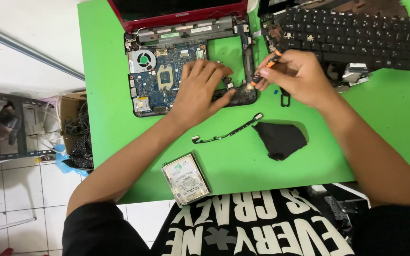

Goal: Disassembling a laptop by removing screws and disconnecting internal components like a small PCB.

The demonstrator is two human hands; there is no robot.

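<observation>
An opened red laptop point(176, 19) lies on the green table point(105, 95), its blue motherboard point(160, 78) and round fan point(142, 60) bared. My left hand point(200, 92) rests flat on the motherboard's right part, fingers touching the base's lower right edge. My right hand point(297, 76) grips an orange-and-black screwdriver point(265, 68), whose tip points down at the base's right corner. A small black part point(284, 97) lies just under that hand.
A thin black flex cable point(228, 132), a black cloth piece point(281, 138) and a silver hard drive point(186, 179) lie on the near side of the table. A loose black keyboard point(357, 35) sits at the upper right. A cardboard box of cables point(74, 128) stands on the floor left.
</observation>
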